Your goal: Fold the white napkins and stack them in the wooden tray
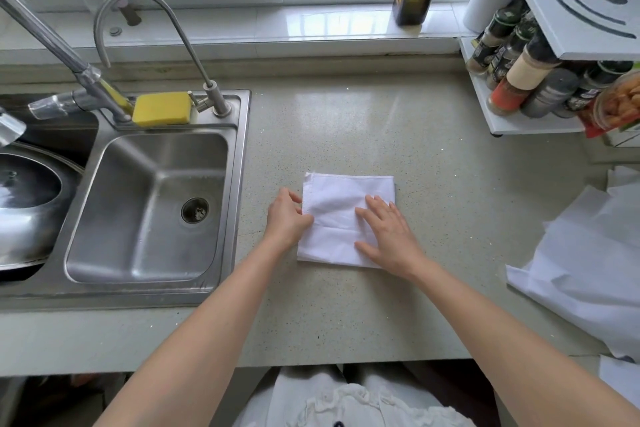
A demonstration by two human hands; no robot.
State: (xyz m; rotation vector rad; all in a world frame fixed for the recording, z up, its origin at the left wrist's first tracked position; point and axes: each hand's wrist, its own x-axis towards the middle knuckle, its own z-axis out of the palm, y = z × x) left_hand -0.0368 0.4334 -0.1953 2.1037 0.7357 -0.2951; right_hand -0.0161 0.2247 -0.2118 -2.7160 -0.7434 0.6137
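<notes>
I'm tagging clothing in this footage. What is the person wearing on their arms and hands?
Nothing shows on them: the left hand and right hand are bare, with no gloves, rings, watch or bracelets visible, and both forearms are uncovered as far as the frame shows. No sleeve reaches into view.

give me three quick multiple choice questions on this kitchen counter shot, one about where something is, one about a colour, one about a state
1. Where does the sponge sit?
A. on the sink's back ledge, between the taps
B. in the basin
C. on the windowsill

2. What colour is the sponge?
A. green
B. yellow
C. pink

3. How does the napkin on the counter lie?
A. crumpled in a ball
B. hanging off the edge
C. folded flat under the hands

Answers: 1 A, it rests on the steel sink rim behind the basin. 2 B, it is plainly yellow. 3 C, the right hand presses it flat while the left hand touches its left edge.
</notes>
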